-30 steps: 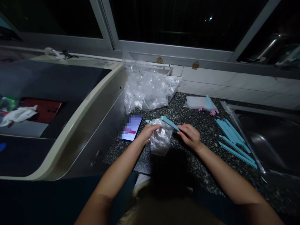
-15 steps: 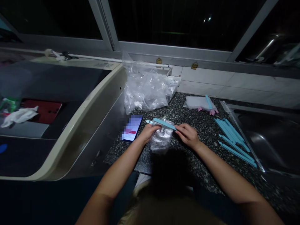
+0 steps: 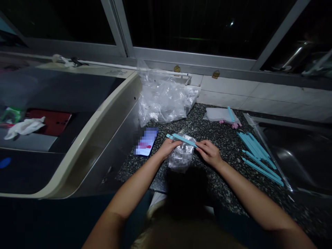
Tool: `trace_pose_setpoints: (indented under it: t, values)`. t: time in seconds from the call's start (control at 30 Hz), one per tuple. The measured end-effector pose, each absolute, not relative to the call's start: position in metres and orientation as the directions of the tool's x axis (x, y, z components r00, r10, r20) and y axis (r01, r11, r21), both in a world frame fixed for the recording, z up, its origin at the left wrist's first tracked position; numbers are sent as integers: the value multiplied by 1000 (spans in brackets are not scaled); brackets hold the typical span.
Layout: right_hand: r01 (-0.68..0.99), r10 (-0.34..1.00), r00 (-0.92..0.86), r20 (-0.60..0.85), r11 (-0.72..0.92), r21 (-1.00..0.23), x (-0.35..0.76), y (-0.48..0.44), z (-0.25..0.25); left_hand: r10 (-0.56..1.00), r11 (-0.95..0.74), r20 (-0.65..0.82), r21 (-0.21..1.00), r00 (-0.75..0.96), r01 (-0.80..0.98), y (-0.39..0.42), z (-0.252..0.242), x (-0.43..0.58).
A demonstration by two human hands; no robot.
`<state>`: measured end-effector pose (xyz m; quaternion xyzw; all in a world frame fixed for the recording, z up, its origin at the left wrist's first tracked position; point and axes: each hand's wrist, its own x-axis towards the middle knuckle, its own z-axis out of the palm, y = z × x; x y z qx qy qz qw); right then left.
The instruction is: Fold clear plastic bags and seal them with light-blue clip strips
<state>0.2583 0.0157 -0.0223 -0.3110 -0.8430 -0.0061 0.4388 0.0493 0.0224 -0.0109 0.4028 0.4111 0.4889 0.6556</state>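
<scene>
A light-blue bag sealing clip lies across the top of a clear plastic bag above the dark speckled counter. My left hand is closed, its thumb pressed near the clip's left end and the bag's upper edge. At the clip's right end, my right hand pinches it between thumb and fingers. The bag hangs crumpled between both hands. Several more blue clips lie loose to the right of my right hand.
A phone with a lit screen lies left of my left hand. Crumpled clear plastic bags are heaped at the back. A flat white pack with pink pieces and a blue clip sits back right. The sink is right; a washing machine stands left.
Both hands, with the clip and bag between them, appear slightly farther right in view. The whole view has also shifted a little. The grip of each hand looks the same.
</scene>
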Motion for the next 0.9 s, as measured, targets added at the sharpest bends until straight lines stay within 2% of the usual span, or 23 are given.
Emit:
trace_pose_setpoints:
  t: [0.17,0.73,0.9]
  values:
    - [521,526,-432,733,809,-274,255,14,-24,970,208,-149,920,195,-333,22,-8,49]
    - [574,561,-439,702,776,-261,255,14,-28,951,206,-142,953,274,-223,21,-6,45]
    - [595,573,-458,680,765,-244,255,14,-30,983,112,-86,980,162,-162,21,-7,45]
